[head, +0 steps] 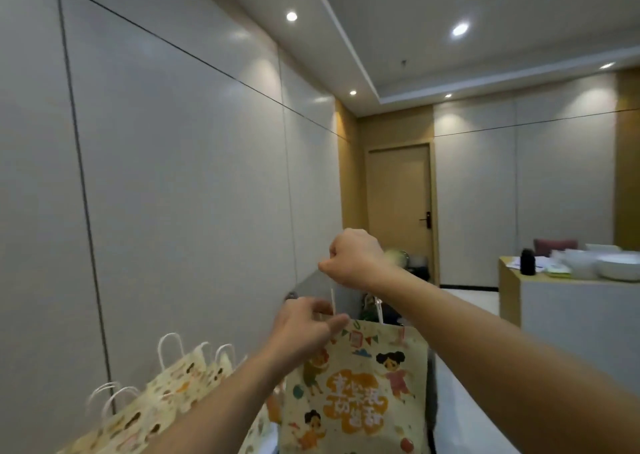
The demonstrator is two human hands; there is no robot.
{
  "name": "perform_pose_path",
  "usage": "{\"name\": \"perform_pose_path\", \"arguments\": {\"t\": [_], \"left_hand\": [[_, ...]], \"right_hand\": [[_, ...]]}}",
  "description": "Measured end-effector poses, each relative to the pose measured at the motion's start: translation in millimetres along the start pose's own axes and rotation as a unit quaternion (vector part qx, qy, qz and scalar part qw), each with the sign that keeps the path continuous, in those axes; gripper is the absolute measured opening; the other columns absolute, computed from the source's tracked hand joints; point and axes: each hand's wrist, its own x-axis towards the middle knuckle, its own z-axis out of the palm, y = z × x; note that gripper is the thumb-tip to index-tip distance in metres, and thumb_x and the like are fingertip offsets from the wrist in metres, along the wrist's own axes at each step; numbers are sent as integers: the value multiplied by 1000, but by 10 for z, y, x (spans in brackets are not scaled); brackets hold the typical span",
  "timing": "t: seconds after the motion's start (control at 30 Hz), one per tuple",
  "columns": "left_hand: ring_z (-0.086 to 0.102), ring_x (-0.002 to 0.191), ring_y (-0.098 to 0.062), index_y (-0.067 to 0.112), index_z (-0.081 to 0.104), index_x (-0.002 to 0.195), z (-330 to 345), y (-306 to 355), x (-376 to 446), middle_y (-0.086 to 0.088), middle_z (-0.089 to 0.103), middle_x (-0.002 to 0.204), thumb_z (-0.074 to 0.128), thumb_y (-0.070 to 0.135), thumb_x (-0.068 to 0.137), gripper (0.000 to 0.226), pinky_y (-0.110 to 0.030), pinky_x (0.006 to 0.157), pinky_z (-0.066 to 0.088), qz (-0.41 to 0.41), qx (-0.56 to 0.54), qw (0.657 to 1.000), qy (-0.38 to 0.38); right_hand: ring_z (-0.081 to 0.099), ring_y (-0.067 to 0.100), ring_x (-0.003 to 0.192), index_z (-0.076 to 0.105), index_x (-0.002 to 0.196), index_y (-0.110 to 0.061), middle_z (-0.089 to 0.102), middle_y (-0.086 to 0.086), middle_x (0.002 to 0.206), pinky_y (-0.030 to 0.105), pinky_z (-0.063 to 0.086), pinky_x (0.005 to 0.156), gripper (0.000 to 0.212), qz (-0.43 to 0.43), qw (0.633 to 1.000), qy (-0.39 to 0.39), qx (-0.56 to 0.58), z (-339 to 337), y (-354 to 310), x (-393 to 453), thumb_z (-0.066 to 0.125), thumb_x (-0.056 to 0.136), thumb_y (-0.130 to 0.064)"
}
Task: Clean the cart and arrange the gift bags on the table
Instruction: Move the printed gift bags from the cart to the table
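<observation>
Gift bag (pixel 356 388): light, creasable paper, hanging upright.
Hold: cord handles (pixel 332 301), twelve o'clock.
Right hand (pixel 353 258): fingers closed on handles.
Left hand (pixel 306 325): fingers pinching the rim.

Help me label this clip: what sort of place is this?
Probably a private dining or function room: panelled walls, a door with an electronic lock, and stacked white bowls on a counter. Printed gift bags suggest an event.

One gift bag (pixel 356 388) hangs upright in front, more gift bags (pixel 166 388) lying to its left along the wall (pixel 173 176), counter (pixel 571 301) far right.
</observation>
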Motion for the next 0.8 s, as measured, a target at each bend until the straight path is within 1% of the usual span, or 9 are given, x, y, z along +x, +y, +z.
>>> {"name": "perform_pose_path", "arguments": {"t": [0.07, 0.17, 0.2, 0.33, 0.43, 0.53, 0.6, 0.67, 0.8], "left_hand": [[69, 63, -4, 29, 71, 81, 405, 396, 117, 8, 72, 74, 63, 67, 87, 40, -22, 61, 57, 20, -8, 1000, -13], [70, 60, -7, 23, 73, 78, 1058, 975, 275, 5, 73, 71, 61, 74, 82, 52, -35, 69, 63, 48, -17, 997, -50], [70, 62, -8, 22, 73, 79, 1270, 1165, 315, 4, 74, 72, 61, 75, 82, 54, -36, 70, 63, 61, -21, 996, -63], [70, 61, -6, 23, 73, 80, 2054, 1932, 396, 5, 74, 73, 63, 69, 85, 47, -27, 64, 60, 111, -50, 983, -139], [71, 65, -8, 23, 72, 82, 2639, 2490, 409, 4, 74, 76, 63, 68, 86, 47, -29, 67, 62, 146, -52, 967, -201], [71, 66, -8, 25, 71, 83, 3227, 3041, 345, 6, 73, 76, 61, 70, 86, 46, -28, 67, 60, 194, -55, 948, -245], [70, 63, -7, 25, 71, 83, 3602, 3391, 274, 7, 72, 76, 60, 70, 86, 46, -22, 58, 54, 224, -61, 935, -268], [70, 62, -6, 24, 71, 84, 3953, 3720, 192, 6, 72, 75, 59, 70, 87, 48, -20, 55, 50, 253, -63, 922, -287], [68, 63, -11, 22, 70, 80, 4699, 4374, 19, 3, 71, 74, 53, 75, 87, 56, -31, 65, 59, 327, -58, 887, -320]], "right_hand": [[54, 25, 65, 54, 56, -11, 56, 6, 66, 32, 44, 59, 34, 37, 999, 18, 8, -229, 487, -170, 63, 85, -26], [48, 20, 57, 52, 54, -13, 51, 2, 60, 33, 43, 54, 35, 90, 995, 42, 17, -544, 1226, -432, 65, 85, -25], [48, 18, 55, 54, 55, -13, 51, 1, 59, 32, 42, 53, 34, 106, 993, 50, 17, -649, 1459, -520, 66, 85, -24], [46, 16, 52, 56, 55, -12, 50, 1, 57, 30, 39, 48, 34, 159, 984, 70, -30, -1118, 2314, -944, 66, 86, -22], [53, 17, 56, 60, 56, -9, 53, 2, 57, 36, 50, 55, 30, 211, 971, 90, -66, -1437, 2919, -1304, 67, 84, -19], [53, 16, 57, 59, 57, -9, 53, 2, 56, 30, 45, 52, 30, 276, 952, 105, -87, -1713, 3519, -1702, 68, 83, -19], [49, 14, 55, 60, 61, -11, 52, 1, 57, 26, 40, 51, 27, 317, 937, 110, -103, -1917, 3882, -1980, 68, 84, -21], [42, 13, 51, 52, 54, -14, 46, -1, 53, 27, 35, 49, 35, 355, 919, 118, -126, -2131, 4204, -2255, 67, 85, -23], [36, 18, 47, 38, 46, -13, 34, 0, 45, 30, 34, 50, 48, 440, 874, 144, -146, -2486, 4830, -2801, 67, 84, -21]]}}
